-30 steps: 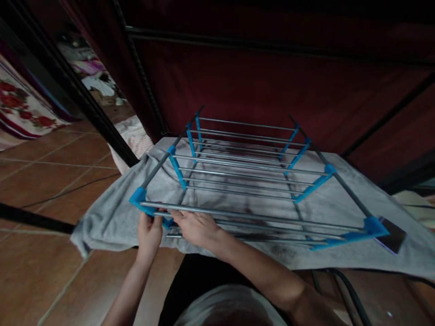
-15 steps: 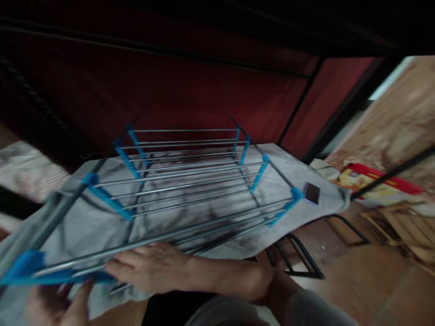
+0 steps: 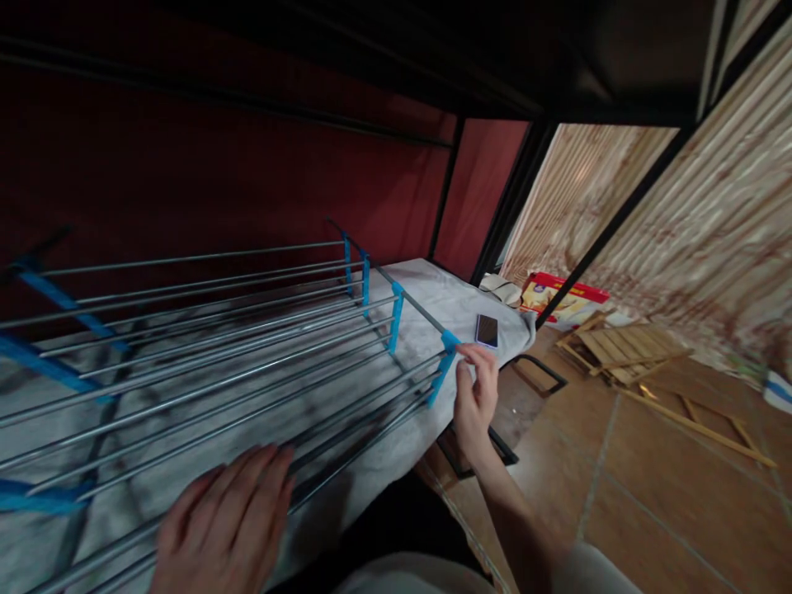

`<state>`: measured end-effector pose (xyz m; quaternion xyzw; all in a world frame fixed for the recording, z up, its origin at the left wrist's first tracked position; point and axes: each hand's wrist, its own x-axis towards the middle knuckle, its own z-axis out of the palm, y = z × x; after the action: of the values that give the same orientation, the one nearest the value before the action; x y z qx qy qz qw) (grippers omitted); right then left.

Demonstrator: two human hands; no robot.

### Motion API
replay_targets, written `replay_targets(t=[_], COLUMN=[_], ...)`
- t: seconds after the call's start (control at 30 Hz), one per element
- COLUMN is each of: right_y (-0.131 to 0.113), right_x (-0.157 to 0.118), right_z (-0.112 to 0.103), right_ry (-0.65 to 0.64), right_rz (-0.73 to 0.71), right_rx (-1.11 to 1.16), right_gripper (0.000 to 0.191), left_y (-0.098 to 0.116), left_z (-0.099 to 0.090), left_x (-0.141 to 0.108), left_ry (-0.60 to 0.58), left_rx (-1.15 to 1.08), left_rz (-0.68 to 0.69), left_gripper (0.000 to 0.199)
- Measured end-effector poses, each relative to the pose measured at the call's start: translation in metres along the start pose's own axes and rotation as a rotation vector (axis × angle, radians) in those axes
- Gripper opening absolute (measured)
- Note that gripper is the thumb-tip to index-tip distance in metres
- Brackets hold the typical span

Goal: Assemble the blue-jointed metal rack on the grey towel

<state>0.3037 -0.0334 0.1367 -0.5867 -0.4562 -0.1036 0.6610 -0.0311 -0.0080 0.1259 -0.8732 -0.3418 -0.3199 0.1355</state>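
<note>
Blue-and-grey drying rack (image 3: 309, 327) fills the left and middle of my feed, lying on a light grey cloth (image 3: 426, 285), with its rods slanting up toward the right. My left hand (image 3: 223, 520) is down at the bottom of the frame, palm down over the nearest rods, fingers long and side by side. Honestly can't tell from here if it's gripping any of them or just lying across. My right hand (image 3: 478, 388) is right of center, fingertips against the blue corner piece (image 3: 450, 340) at the rack's near right end. The thumb stands a bit off from the fingers, so I'd call that one loosely parted, more of a touch than a pinch.

Just beyond it there's a phone (image 3: 487, 331) flat on the cloth. Over on the right of the frame: a red and yellow box (image 3: 560, 299) and some wooden slats (image 3: 637, 351) on the tiled floor (image 3: 557, 495). Dark red panel (image 3: 247, 190) across the upper left.
</note>
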Motion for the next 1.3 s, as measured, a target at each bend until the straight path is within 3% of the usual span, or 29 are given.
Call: replay_targets(t=[0.07, 0.13, 0.23, 0.3, 0.37, 0.47, 0.7, 1.0, 1.3], right_y=[0.023, 0.043, 0.061, 0.063, 0.060, 0.055, 0.055, 0.055, 0.050], right_x=[0.023, 0.039, 0.050, 0.050, 0.048, 0.044, 0.040, 0.039, 0.039], right_z=[-0.002, 0.002, 0.014, 0.024, 0.033, 0.043, 0.049, 0.049, 0.045], right_ry=[0.032, -0.088, -0.308, -0.396, -0.382, -0.257, -0.132, -0.154, -0.227], right_rz=[0.174, 0.395, 0.677, 0.757, 0.783, 0.811, 0.815, 0.812, 0.843], right_rx=[0.032, 0.170, 0.399, 0.472, 0.510, 0.515, 0.436, 0.506, 0.541], right_gripper=[0.030, 0.043, 0.060, 0.065, 0.066, 0.061, 0.054, 0.051, 0.056], left_y=[0.012, 0.020, 0.023, 0.021, 0.019, 0.019, 0.023, 0.020, 0.020], left_z=[0.009, 0.017, 0.022, 0.020, 0.017, 0.013, 0.013, 0.016, 0.012], left_x=[0.034, 0.058, 0.070, 0.068, 0.066, 0.066, 0.070, 0.065, 0.068], left_ry=[-0.063, -0.111, -0.130, -0.130, -0.144, -0.169, -0.204, -0.163, -0.259], left_rx=[0.106, 0.192, 0.257, 0.244, 0.221, 0.211, 0.217, 0.234, 0.187], left_rz=[0.110, 0.155, 0.138, 0.120, 0.117, 0.119, 0.116, 0.137, 0.076], left_gripper=[0.038, 0.036, 0.029, 0.027, 0.026, 0.027, 0.032, 0.028, 0.036])
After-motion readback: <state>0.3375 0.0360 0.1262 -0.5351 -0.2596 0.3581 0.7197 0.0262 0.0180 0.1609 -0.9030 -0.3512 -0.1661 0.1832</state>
